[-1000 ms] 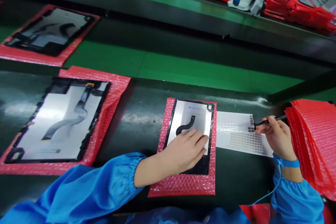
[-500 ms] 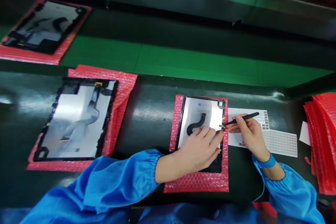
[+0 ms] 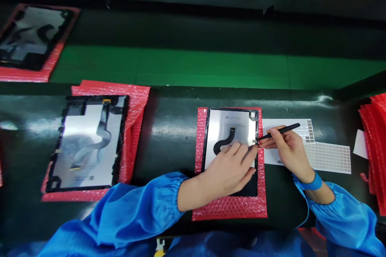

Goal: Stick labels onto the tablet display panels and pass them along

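Display panel (image 3: 238, 132) under the left hand (image 3: 227, 170), slim black tool (image 3: 285, 129) tip at its right edge!
Right hand (image 3: 291, 150) pinches that tool; left fingers lie loosely spread over the panel; leftward, dark bench (image 3: 169, 140) stretches to another screen (image 3: 81, 128).

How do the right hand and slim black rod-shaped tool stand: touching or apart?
Touching. The head view shows the right hand pinching the slim black rod-shaped tool partway along its shaft.

1 head-worn camera looks forward and down at the workbench (image 3: 171, 140).
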Demonstrator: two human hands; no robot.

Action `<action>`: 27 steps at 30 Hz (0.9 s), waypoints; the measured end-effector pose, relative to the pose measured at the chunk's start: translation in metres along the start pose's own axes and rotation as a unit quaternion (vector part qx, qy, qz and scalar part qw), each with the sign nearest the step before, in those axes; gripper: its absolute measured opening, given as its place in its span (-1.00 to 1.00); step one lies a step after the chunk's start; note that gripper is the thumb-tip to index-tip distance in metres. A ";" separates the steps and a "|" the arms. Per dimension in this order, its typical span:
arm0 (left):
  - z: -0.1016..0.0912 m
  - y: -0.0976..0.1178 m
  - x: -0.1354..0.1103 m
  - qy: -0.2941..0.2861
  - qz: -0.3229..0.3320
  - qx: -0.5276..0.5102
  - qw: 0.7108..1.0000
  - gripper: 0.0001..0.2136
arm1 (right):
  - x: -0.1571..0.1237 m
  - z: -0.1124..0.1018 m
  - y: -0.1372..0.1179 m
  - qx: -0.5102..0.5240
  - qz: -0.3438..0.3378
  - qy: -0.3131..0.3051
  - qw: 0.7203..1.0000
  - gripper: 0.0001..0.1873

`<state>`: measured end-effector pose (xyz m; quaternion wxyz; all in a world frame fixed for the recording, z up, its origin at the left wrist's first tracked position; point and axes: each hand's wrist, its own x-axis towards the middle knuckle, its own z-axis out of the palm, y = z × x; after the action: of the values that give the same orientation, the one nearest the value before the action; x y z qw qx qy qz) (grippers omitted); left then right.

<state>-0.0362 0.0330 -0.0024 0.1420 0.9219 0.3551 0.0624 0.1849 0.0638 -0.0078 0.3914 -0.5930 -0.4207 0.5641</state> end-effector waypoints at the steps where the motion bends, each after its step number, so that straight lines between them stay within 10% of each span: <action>1: 0.000 0.000 0.000 0.000 0.001 0.000 1.000 -0.49 | 0.000 0.000 0.001 0.000 0.000 -0.002 1.000 -0.51; 20: -0.002 -0.003 0.003 -0.010 -0.009 -0.036 0.999 -0.43 | 0.001 -0.001 -0.001 0.015 -0.001 0.000 1.000 -0.46; 27: 0.000 -0.005 0.002 0.010 -0.018 -0.046 0.999 -0.37 | -0.033 -0.032 -0.016 -0.050 -0.077 0.097 0.991 -0.60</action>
<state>-0.0377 0.0377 -0.0038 0.1818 0.9072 0.3698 0.0853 0.2156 0.0387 0.0197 0.4424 -0.6297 -0.4526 0.4505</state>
